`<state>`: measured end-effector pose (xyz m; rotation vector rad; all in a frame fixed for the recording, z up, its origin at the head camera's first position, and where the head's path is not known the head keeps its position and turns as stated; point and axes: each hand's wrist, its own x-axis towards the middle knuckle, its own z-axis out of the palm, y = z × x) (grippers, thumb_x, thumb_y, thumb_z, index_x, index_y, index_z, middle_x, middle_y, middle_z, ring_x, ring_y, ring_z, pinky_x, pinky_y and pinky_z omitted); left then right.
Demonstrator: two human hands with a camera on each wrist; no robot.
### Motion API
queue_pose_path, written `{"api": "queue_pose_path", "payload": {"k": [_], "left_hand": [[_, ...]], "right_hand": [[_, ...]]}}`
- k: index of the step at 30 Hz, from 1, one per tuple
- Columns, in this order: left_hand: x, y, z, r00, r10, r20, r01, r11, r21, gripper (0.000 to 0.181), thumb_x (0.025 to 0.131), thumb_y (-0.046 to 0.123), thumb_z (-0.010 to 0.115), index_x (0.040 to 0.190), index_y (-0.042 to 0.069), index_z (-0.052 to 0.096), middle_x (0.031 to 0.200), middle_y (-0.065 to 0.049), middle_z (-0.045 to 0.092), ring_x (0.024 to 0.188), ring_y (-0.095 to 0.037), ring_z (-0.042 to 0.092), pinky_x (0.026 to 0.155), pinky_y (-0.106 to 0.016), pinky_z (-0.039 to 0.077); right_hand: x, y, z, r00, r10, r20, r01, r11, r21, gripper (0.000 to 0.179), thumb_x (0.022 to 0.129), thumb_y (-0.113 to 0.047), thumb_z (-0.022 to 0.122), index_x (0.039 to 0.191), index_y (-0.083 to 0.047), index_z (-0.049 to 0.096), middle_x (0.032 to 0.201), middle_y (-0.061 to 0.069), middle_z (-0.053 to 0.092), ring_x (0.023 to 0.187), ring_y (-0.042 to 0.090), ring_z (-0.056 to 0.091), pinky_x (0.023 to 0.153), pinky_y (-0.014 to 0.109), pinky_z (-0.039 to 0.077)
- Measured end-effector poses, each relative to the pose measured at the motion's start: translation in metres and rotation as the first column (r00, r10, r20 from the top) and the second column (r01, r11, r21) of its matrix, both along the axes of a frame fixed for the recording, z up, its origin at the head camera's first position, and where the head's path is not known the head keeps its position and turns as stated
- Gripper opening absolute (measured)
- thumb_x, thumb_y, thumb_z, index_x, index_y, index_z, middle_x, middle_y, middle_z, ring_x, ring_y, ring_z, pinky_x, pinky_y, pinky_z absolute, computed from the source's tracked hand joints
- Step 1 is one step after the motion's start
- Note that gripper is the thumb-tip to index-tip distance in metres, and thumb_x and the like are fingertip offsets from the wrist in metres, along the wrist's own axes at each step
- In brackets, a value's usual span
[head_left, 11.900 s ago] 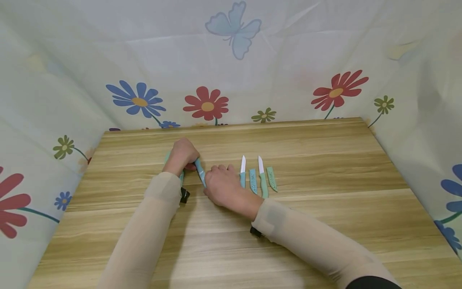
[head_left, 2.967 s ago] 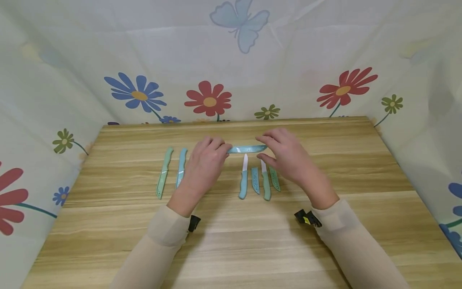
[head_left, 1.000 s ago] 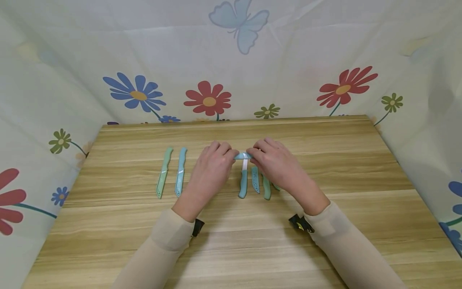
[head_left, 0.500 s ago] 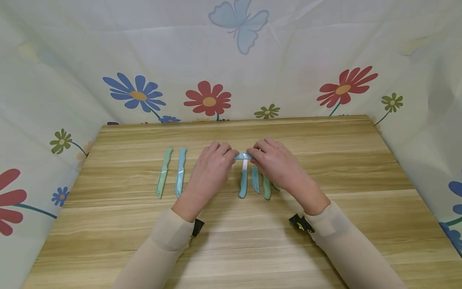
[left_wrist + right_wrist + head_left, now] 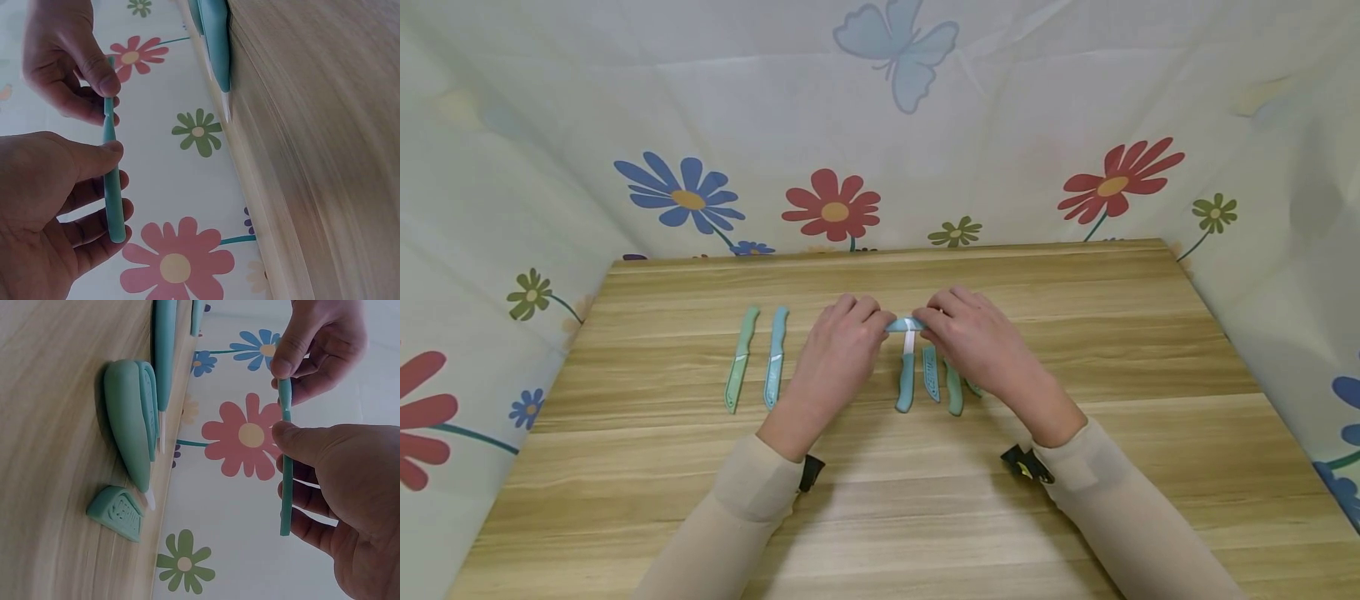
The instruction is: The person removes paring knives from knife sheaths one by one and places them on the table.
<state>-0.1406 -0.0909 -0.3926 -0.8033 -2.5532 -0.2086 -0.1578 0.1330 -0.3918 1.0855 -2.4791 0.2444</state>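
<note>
Both hands hold one blue paring knife (image 5: 905, 325) sideways above the table, its blade covered by a blue sheath (image 5: 287, 500). My left hand (image 5: 844, 346) pinches the handle (image 5: 113, 203) between thumb and fingers. At the other end, my right hand (image 5: 968, 337) grips the sheath. A narrow pale band shows where handle and sheath meet. Under the held knife lies a bare blue-handled knife (image 5: 906, 383) with a white blade. To its right are a loose blue sheath (image 5: 931, 375), a green-handled knife (image 5: 954, 392) and a green sheath (image 5: 119, 512), partly hidden by my right hand in the head view.
On the left of the wooden table (image 5: 662, 467) lie a green sheathed knife (image 5: 742, 358) and a blue sheathed knife (image 5: 776, 358), side by side. A flower-printed curtain (image 5: 1000, 125) stands behind the table and along both sides.
Earlier both hands worked at the left of the table. Three seconds ago my right hand was open by the sheath; it now grips it, and the knife is nearer me. The last second shows no movement.
</note>
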Motion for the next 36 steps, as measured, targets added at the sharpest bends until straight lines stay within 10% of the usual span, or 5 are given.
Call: {"api": "queue_pose_path", "payload": {"k": [36], "left_hand": [[0.0001, -0.0033, 0.0034, 1.0, 0.009, 0.02, -0.009, 1.0, 0.016, 0.022, 0.095, 0.011, 0.082, 0.116, 0.004, 0.079, 0.105, -0.007, 0.07, 0.095, -0.026, 0.06, 0.083, -0.035, 0.055]], "right_hand": [[0.0003, 0.0013, 0.0028, 1.0, -0.015, 0.023, 0.015, 1.0, -0.006, 0.028, 0.094, -0.013, 0.083, 0.12, -0.004, 0.077, 0.108, 0.009, 0.07, 0.094, 0.026, 0.06, 0.076, 0.034, 0.053]]}}
